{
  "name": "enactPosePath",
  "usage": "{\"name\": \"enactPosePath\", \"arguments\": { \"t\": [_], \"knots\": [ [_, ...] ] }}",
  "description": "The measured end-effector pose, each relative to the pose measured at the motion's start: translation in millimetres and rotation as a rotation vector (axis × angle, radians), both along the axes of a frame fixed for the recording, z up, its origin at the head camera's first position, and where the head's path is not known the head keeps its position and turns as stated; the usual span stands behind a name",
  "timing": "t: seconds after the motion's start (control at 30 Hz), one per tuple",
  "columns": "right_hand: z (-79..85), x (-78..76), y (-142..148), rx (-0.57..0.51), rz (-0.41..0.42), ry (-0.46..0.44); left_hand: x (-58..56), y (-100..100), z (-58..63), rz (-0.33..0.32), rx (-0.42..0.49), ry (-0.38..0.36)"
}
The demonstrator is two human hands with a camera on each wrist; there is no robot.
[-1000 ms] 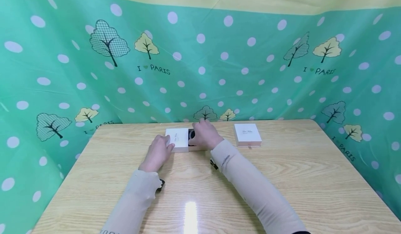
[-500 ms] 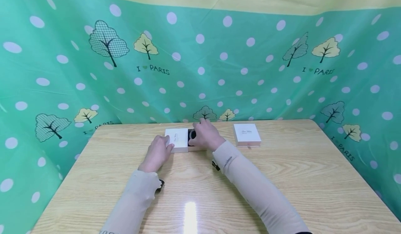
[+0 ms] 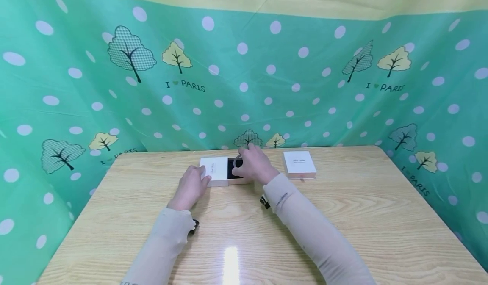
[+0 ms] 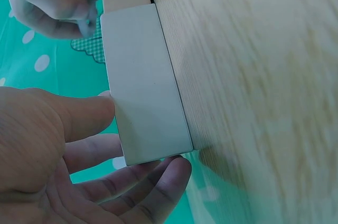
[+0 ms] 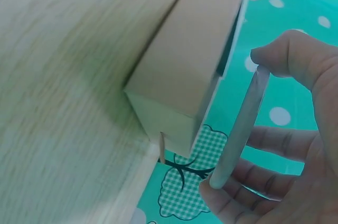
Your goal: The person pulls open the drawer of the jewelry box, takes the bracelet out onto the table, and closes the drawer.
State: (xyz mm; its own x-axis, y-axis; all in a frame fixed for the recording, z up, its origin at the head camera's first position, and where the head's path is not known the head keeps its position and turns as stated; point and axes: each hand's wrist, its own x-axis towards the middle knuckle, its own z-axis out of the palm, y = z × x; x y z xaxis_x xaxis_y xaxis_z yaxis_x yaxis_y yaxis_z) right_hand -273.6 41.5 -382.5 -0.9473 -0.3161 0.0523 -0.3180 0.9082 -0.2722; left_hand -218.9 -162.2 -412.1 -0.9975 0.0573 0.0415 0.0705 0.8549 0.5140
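A white drawer-style gift box (image 3: 214, 170) lies near the table's far edge, its tan drawer (image 3: 239, 181) pulled out to the right and black inside. My left hand (image 3: 188, 187) grips the sleeve's left end, thumb on its top face and fingers at the end side, as the left wrist view shows. Just above the drawer, my right hand (image 3: 254, 164) pinches a pale, smooth bangle (image 5: 243, 123) between thumb and fingertips. Seen nearly edge-on in the right wrist view, the bangle is beside the drawer's open top. A small ribbon tab (image 5: 162, 147) hangs at the drawer's end.
A second white box (image 3: 299, 164), closed, with script printing, stands to the right of the hands. The wooden table (image 3: 236, 221) ends at a green dotted curtain (image 3: 244, 86) behind the boxes. Light glares off the tabletop in front.
My right hand has risen slightly with the bangle, which comes up from the drawer; more of the black interior shows. My left hand stays on the sleeve.
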Motion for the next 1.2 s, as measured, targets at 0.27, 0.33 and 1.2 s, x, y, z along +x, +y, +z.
{"name": "enactPosePath", "arguments": {
  "t": [0.27, 0.33, 1.2],
  "knots": [
    [3.7, 3.0, 6.6, -0.047, -0.03, 0.008, 0.0, 0.1, 0.2, 0.004, -0.006, -0.007],
    [3.1, 3.9, 7.6, -0.058, -0.036, 0.013, -0.1, 0.2, 0.0, 0.008, -0.005, -0.009],
    [-9.0, 6.6, 18.0, -0.113, -0.107, 0.002, 0.3, 0.2, -0.1, 0.022, 0.001, -0.014]
  ]
}}
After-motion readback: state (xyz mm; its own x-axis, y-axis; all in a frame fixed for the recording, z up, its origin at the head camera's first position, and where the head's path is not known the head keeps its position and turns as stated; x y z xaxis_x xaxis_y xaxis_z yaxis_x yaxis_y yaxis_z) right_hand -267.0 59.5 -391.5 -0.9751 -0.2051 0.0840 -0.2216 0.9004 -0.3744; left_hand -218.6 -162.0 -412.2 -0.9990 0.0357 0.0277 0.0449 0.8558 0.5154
